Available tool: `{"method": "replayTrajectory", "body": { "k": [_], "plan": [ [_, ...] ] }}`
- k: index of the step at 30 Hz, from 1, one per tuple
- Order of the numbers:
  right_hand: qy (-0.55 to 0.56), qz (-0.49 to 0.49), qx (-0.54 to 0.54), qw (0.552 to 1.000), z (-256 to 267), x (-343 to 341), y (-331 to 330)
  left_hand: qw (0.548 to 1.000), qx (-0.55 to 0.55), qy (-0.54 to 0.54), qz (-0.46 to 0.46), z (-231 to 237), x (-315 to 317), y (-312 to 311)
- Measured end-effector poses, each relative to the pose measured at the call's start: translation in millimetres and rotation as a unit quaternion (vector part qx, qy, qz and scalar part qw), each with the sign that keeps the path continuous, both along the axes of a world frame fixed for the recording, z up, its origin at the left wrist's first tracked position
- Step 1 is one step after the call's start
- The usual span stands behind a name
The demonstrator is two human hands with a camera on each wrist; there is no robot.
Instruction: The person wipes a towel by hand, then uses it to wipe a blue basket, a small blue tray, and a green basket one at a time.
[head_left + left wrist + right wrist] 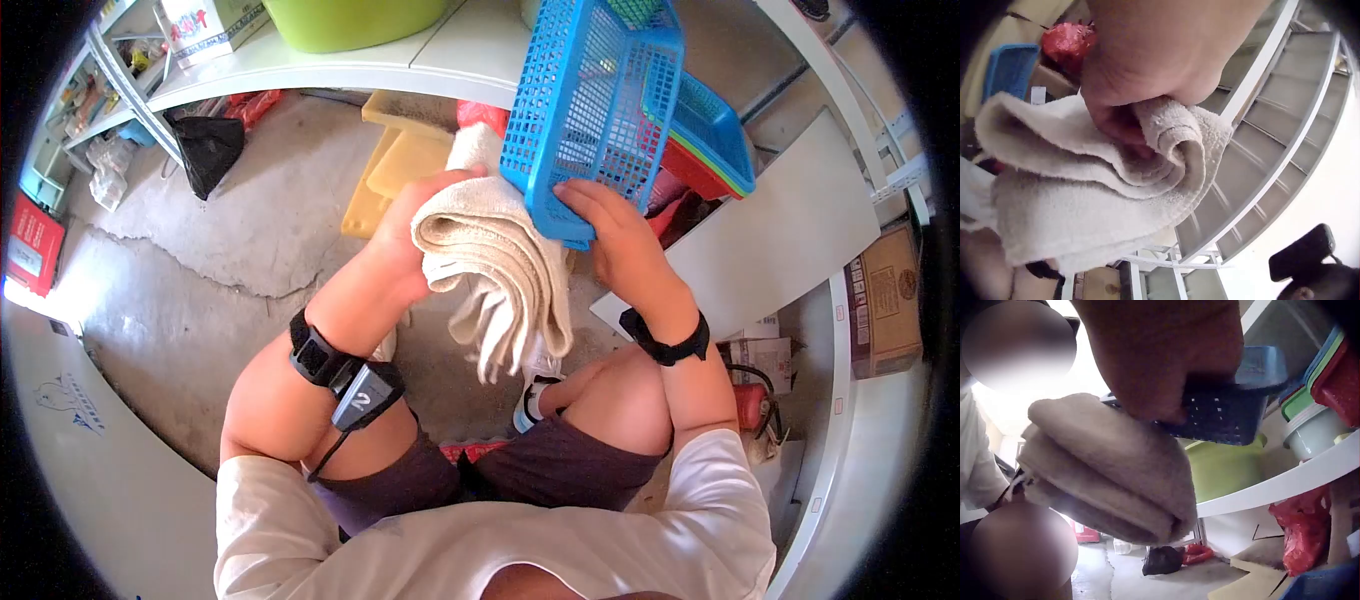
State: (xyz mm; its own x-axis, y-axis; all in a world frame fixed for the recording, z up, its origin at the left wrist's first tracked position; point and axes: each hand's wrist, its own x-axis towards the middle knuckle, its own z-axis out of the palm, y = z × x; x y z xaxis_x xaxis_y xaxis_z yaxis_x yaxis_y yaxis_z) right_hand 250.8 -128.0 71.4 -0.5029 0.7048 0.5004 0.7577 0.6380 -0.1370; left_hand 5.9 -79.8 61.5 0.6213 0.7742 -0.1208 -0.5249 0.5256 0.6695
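My left hand (pixel 400 240) grips a thick folded cream towel (pixel 495 225), its layered folds and loose ends hanging over the floor. In the left wrist view the fingers (pixel 1119 128) curl into the towel's rolled edge. My right hand (pixel 630 250) holds a blue plastic mesh basket (pixel 545 110) by its near end, fingers over the rim. The basket is tilted, and its far end overlaps the shelf in the head view. The towel lies close beside the basket's near corner, between both hands.
A white shelf (pixel 480 45) runs across the front with a lime green tub (pixel 350 25) on it. Stacked blue, green and red trays (pixel 715 135) are at the right, near a white panel (pixel 800 200). Cardboard boxes (pixel 885 300) and a black bag (pixel 208 150) flank the floor.
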Motion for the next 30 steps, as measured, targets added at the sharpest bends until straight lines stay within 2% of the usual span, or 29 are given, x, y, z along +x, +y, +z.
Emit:
{"method": "replayTrajectory", "body": {
  "k": [1,3,7,8,11,14,17,20,24,30],
  "plan": [
    [-0.001,-0.010,-0.011,1.000,1,-1,-2,0.999,0.007,0.037,0.035,2,1,3],
    [-0.001,-0.031,-0.033,0.999,2,-4,-4,0.994,0.021,-0.012,0.104,5,4,7],
    [-0.068,-0.047,-0.101,0.991,1,-2,-10,0.955,0.155,0.043,0.249,15,0,16],
    [-0.081,-0.034,-0.101,0.991,1,-3,-12,0.944,0.222,0.065,0.234,10,-4,23],
    [-0.101,0.024,-0.094,0.990,-4,-5,-13,0.922,0.264,0.112,0.258,-1,-3,33],
    [-0.119,0.057,-0.100,0.986,-3,-8,-17,0.941,0.201,0.059,0.266,-1,-2,35],
    [-0.138,0.077,-0.122,0.980,-1,-9,-21,0.941,0.176,0.038,0.285,-4,-2,41],
    [-0.142,0.100,-0.150,0.973,2,-13,-21,0.926,0.204,0.084,0.306,-12,-5,51],
    [-0.131,0.095,-0.181,0.970,-1,-14,-22,0.929,0.213,0.160,0.256,-25,-13,59],
    [-0.081,0.006,-0.181,0.980,-8,-12,-23,0.941,0.179,0.261,0.116,-31,-8,53]
  ]
}}
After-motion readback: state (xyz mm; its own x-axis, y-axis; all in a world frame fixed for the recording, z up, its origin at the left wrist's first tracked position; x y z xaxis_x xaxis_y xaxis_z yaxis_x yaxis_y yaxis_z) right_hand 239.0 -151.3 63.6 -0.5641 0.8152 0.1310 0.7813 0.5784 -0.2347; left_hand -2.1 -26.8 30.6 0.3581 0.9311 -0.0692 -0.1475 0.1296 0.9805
